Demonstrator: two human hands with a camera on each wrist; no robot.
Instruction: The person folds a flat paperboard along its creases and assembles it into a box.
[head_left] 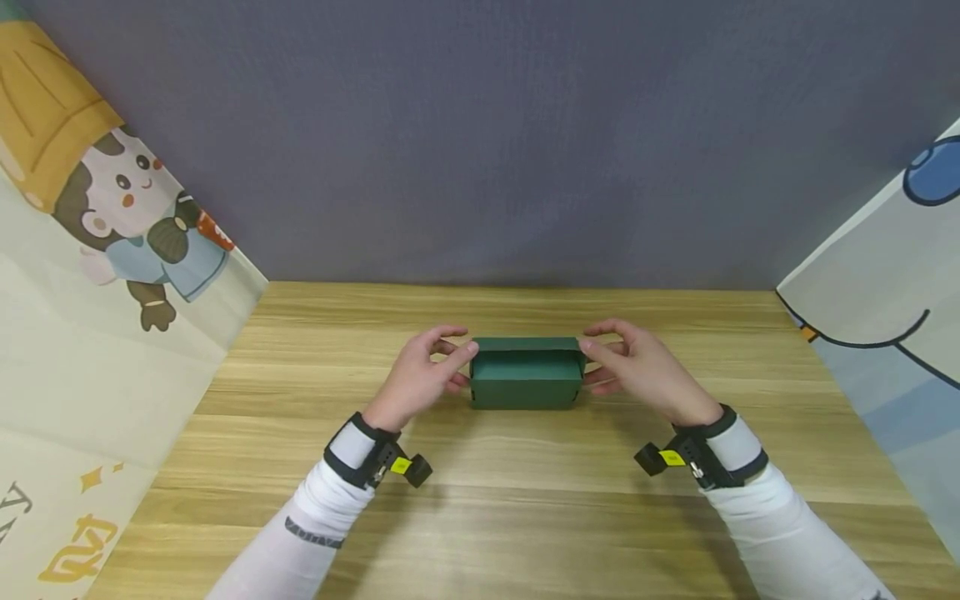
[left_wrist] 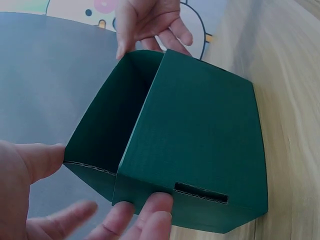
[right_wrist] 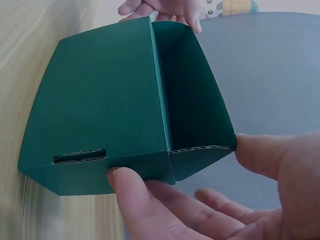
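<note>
A green cardboard box [head_left: 525,395] sits on the wooden table between both hands, its top gaping. Behind the front wall, a raised flap [head_left: 525,342] leaves a dark opening along the box. My left hand [head_left: 420,375] holds the left end, its thumb at the flap's corner and some fingertips against the end wall. At the opposite end my right hand [head_left: 648,371] holds it likewise, thumb on the flap's edge, fingers along the side. A narrow slot [left_wrist: 201,192] is cut near the left end of the front; a matching slot [right_wrist: 80,156] shows near the right end.
The wooden tabletop [head_left: 517,517] extends around the box. A dark grey-blue backdrop [head_left: 510,142] rises behind it. Cartoon-printed sheets flank both sides, with a figure in a yellow hat [head_left: 123,179] on the left. Each wrist carries a strapped camera.
</note>
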